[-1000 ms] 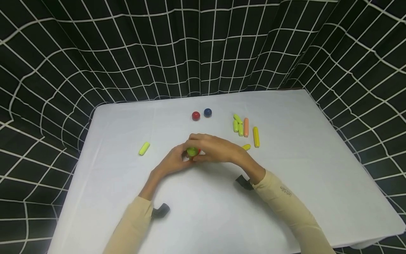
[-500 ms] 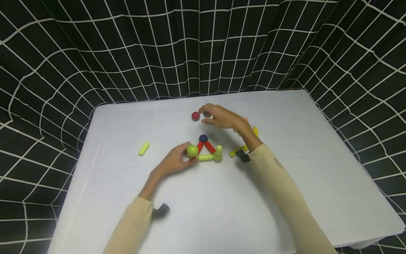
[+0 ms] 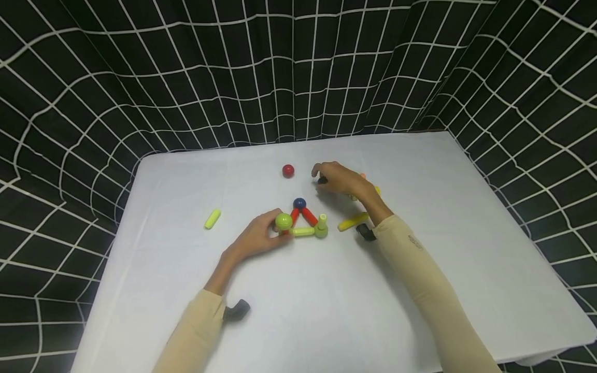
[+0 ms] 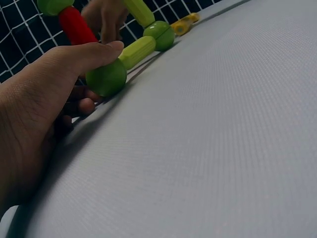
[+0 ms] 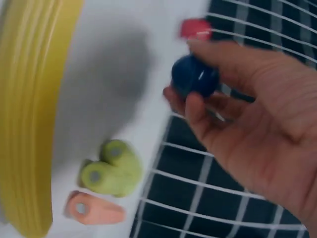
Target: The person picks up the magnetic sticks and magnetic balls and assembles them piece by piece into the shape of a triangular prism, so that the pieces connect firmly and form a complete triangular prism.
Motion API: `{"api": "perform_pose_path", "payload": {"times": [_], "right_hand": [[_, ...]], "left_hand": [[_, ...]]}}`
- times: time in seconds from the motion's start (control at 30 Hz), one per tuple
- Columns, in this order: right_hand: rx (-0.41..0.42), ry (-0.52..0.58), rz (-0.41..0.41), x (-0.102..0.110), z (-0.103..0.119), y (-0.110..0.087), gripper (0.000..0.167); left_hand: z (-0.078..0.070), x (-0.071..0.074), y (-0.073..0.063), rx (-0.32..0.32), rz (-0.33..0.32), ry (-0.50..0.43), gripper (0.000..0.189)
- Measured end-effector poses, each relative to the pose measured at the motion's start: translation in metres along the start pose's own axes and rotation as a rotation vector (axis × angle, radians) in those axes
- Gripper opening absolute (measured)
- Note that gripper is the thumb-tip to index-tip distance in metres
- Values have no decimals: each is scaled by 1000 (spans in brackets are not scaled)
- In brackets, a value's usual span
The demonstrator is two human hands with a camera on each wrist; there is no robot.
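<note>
My left hand [image 3: 255, 237] grips the near-left corner of a stick-and-ball construction toy [image 3: 304, 231] on the white table. In the left wrist view, my thumb lies against the lower green ball [image 4: 106, 78], fingers behind it. A red stick [image 4: 77, 26] rises from that ball to another green ball [image 3: 283, 221]. The base also has red sticks [image 3: 309, 216] meeting at a blue ball [image 3: 299, 203]. A short green stick [image 3: 323, 219] stands on the right corner's ball. My right hand [image 3: 342, 178] pinches a loose dark blue ball [image 5: 194, 76] between thumb and fingers, behind and right of the toy.
A red ball [image 3: 288, 171] lies behind the toy. One light green stick [image 3: 212, 218] is at left. A yellow stick [image 3: 353, 221] lies right of the toy; green sticks [image 5: 113, 171] and an orange stick [image 5: 94, 208] lie near my right hand. A gridded dark curtain [image 3: 280, 67] surrounds the table.
My right hand has left the toy, reached back to the loose blue ball, taken it and drawn it rightward. My left hand has stayed at the same corner.
</note>
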State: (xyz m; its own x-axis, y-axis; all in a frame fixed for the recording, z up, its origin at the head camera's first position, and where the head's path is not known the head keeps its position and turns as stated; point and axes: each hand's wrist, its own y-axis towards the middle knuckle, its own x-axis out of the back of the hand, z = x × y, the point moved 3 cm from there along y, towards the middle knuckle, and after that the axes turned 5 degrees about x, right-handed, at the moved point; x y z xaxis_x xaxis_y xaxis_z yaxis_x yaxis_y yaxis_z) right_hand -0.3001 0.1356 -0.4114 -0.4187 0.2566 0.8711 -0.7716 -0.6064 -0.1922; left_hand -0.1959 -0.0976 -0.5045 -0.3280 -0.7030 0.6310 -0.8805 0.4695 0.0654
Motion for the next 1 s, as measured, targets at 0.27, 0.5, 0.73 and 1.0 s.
{"api": "perform_pose_path", "payload": {"times": [0.27,0.5,0.73,1.0], "right_hand": [[316,204,-32,10,49,-67,37],[314,89,104,-6,59,-80,38],[252,150,160,1,44,-91,64],[16,70,-60,38,-5,-102,43]], "left_hand": [[1,2,-1,6,-1,-1,26],[2,1,-1,5,2,-4,27],[2,-1,0,4,8,0,27],[0,0,0,0,6,23,27]]}}
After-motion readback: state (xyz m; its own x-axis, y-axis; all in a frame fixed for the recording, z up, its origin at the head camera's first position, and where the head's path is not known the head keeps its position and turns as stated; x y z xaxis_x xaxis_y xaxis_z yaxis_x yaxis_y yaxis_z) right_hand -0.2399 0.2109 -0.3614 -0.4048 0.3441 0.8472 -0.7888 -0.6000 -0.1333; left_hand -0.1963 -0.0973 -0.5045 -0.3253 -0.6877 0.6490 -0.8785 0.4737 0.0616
